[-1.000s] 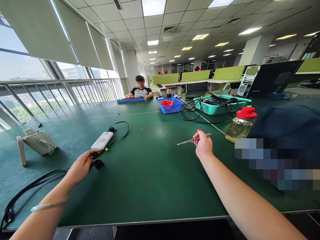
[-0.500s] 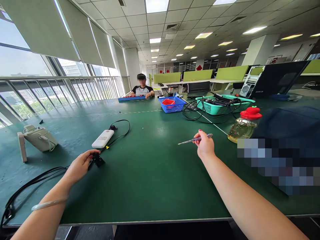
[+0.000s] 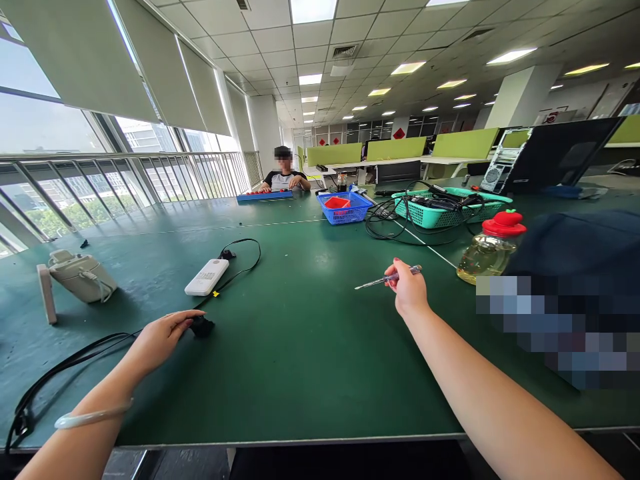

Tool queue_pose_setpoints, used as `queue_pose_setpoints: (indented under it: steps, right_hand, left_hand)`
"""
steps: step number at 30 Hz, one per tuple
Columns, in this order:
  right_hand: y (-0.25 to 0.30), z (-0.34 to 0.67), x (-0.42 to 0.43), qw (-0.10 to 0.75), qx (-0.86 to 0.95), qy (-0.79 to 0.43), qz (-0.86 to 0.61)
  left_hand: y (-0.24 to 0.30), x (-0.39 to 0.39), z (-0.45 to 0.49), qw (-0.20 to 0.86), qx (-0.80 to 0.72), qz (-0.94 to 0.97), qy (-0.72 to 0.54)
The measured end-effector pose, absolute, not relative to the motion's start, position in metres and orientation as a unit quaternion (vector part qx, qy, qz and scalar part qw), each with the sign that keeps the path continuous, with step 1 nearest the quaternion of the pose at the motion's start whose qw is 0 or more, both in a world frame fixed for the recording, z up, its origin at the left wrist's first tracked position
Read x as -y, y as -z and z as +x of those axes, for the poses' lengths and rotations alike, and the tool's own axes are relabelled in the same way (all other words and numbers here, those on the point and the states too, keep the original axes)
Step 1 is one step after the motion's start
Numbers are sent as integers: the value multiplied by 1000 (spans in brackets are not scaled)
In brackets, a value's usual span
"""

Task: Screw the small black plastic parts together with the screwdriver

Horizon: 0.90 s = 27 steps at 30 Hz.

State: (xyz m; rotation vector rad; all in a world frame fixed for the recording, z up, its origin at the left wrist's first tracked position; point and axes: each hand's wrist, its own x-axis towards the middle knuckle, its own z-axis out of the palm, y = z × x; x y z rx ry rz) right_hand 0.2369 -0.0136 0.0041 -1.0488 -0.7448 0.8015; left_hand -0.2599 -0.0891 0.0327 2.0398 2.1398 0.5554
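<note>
My left hand (image 3: 161, 339) is low over the left part of the green table (image 3: 300, 373). Its fingers and thumb are closed about a small black piece (image 3: 203, 327), whose exact kind is partly hidden by the fingers. My right hand (image 3: 409, 288) is raised above the table's right half, closed on a slim screwdriver (image 3: 371, 284) with a see-through handle. The screwdriver's metal tip points left. A white box-shaped device (image 3: 207, 277) with a black cord lies just beyond my left hand.
Black cables (image 3: 65, 373) trail at the left, near a beige case (image 3: 83, 277). Farther back stand a blue basket (image 3: 345, 213) and a green basket (image 3: 430, 217) full of cords. A red-lidded bottle (image 3: 485, 257) stands right, beside a dark cloth item (image 3: 575, 247). Another person (image 3: 284, 179) sits opposite.
My left hand has lowered a little, and the black piece now sits lower and slightly farther right, with the fingers laid straighter over it. My right hand and the screwdriver have barely moved.
</note>
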Motion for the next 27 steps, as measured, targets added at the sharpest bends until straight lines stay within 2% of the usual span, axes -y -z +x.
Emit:
queue_pose_setpoints:
  steps: [17, 23, 27]
  right_hand:
    - [-7, 235, 16, 723, 327, -391, -466]
    - [-6, 236, 15, 721, 337, -386, -467]
    - [-6, 236, 15, 722, 330, -390, -467]
  left_hand:
    - [-21, 82, -274, 88, -706, 681, -174]
    - [-23, 86, -260, 12, -716, 689, -112]
    - [-28, 92, -252, -61, -740, 660, -114]
